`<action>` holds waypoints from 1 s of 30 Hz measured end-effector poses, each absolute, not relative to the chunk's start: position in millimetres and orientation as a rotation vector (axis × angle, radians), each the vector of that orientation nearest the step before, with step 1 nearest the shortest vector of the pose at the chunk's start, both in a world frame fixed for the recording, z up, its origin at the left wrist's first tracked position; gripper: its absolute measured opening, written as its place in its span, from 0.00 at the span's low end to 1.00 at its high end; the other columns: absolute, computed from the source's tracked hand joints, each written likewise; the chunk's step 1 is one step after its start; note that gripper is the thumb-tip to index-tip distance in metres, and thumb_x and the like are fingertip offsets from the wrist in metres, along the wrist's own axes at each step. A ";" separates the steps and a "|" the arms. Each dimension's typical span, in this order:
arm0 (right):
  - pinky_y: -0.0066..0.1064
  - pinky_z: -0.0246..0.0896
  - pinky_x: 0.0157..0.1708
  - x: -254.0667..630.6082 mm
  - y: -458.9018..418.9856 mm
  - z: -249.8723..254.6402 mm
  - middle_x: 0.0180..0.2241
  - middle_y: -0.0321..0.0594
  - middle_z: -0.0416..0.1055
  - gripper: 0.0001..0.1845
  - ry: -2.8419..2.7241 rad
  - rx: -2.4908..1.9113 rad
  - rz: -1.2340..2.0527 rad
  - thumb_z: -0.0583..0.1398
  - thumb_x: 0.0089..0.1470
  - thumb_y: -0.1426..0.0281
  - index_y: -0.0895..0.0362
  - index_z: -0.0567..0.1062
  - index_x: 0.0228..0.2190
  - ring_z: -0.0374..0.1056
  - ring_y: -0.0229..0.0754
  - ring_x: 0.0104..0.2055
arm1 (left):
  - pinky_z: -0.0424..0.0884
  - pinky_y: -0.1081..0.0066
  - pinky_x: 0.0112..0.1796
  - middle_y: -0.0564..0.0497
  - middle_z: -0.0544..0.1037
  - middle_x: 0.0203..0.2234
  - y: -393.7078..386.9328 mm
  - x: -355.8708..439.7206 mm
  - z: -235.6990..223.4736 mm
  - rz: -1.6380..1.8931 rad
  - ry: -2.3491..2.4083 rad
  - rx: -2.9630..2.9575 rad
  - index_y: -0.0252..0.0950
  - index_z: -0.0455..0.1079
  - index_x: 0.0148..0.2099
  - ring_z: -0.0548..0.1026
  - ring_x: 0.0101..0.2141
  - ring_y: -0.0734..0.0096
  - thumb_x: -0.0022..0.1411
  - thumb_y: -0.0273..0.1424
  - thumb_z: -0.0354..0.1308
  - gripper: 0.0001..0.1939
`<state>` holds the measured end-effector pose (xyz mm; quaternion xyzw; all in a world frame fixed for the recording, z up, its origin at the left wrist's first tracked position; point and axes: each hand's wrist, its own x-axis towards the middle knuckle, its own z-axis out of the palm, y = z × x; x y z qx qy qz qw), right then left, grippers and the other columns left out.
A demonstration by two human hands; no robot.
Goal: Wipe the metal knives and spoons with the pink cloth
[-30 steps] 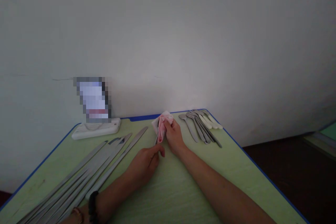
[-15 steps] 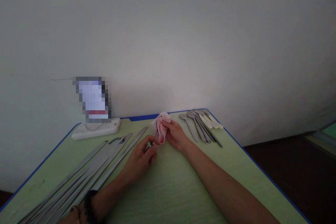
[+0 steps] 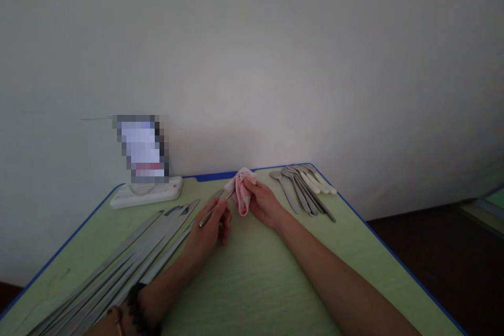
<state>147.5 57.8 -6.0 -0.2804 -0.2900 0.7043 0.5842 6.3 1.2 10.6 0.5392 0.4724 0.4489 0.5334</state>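
I find both grips engaged near the far side of the counter (image 3: 252, 289). The left grip (image 3: 208, 226) is closed, thumb and fingers pinching a slim metal utensil (image 3: 208, 216) by its handle. That utensil is tilted, its near end projecting over the back of the fingers and its far end running up to the pink cloth (image 3: 243, 197). The covered end is hidden, so I cannot tell which kind of utensil it is. The right grip (image 3: 263, 202) is closed on the cloth, which is bunched and folded between thumb and fingers, with a loose fold hanging below.

To the left I record a group of long metal knives (image 3: 122, 265) lying side by side, the rightmost partly hidden behind the left grip. To the right, a single spoon (image 3: 288, 194) lies just beside a stacked row of metal spoons (image 3: 302, 191); white-handled utensils (image 3: 321, 185) lie next to that row. At the far left corner rests a white slab (image 3: 147, 194), a pixelated screen (image 3: 142, 144) upright behind it.
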 end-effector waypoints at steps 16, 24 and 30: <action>0.31 0.64 0.35 151.3 55.3 6.1 0.28 0.37 0.76 0.18 -0.564 -0.530 1.679 0.62 0.47 0.56 0.58 0.75 0.32 0.71 0.42 0.32 | 0.54 0.78 0.16 0.60 0.62 0.14 4.6 4.2 6.3 0.936 1.212 1.438 0.37 0.62 0.28 0.59 0.14 0.79 0.63 0.46 0.44 0.20; 0.26 0.62 0.32 149.0 60.1 -4.9 0.23 0.31 0.73 0.12 -0.566 -0.682 1.553 0.65 0.36 0.77 0.58 0.73 0.28 0.67 0.34 0.27 | 0.54 0.78 0.17 0.60 0.62 0.13 1.2 5.8 7.8 0.943 1.158 1.466 0.37 0.63 0.29 0.60 0.14 0.78 0.63 0.45 0.44 0.19; 0.27 0.62 0.32 148.6 63.8 -4.9 0.23 0.32 0.73 0.11 -0.527 -0.725 1.444 0.66 0.36 0.75 0.58 0.73 0.27 0.67 0.34 0.26 | 0.51 0.78 0.14 0.60 0.62 0.12 7.2 3.4 6.5 0.996 1.079 1.166 0.36 0.64 0.30 0.58 0.12 0.78 0.58 0.51 0.44 0.22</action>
